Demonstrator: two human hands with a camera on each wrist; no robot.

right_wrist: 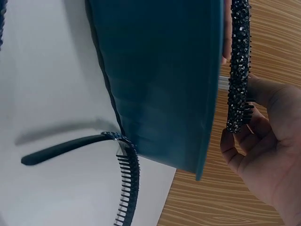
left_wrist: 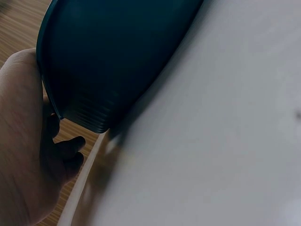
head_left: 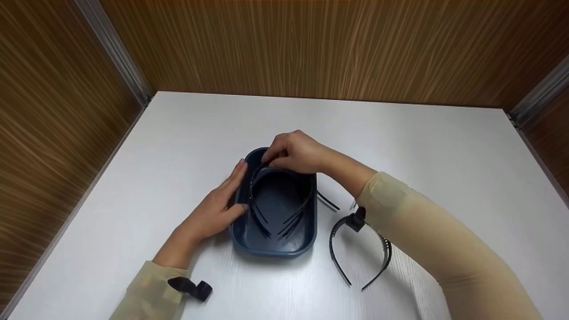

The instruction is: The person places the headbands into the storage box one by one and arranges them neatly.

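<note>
No writing or brand mark can be read on anything in view. A dark blue plastic tub (head_left: 275, 242), oblong with rounded corners and fine ribbing low on its wall, is seen standing near the middle of the white table (head_left: 422, 146), a little toward the near edge. Its left rim is steadied by the left hand (head_left: 218, 206), fingers straight along the outside and the thumb hooked over the rim. Above the tub's far end, the arch of a thin black headband (head_left: 258, 191) is pinched by the right hand (head_left: 295, 151), fingers curled around it; in the right wrist view the band is shown crusted with small glittering stones (right_wrist: 237, 66). Its legs are hung down inside the tub among other slim black bands (head_left: 295, 215). Just right of the tub, on the table, a black toothed headband (head_left: 355, 249) is laid open-end toward the near edge. Wood-grain walls (head_left: 311, 44) are ranged around the table.
</note>
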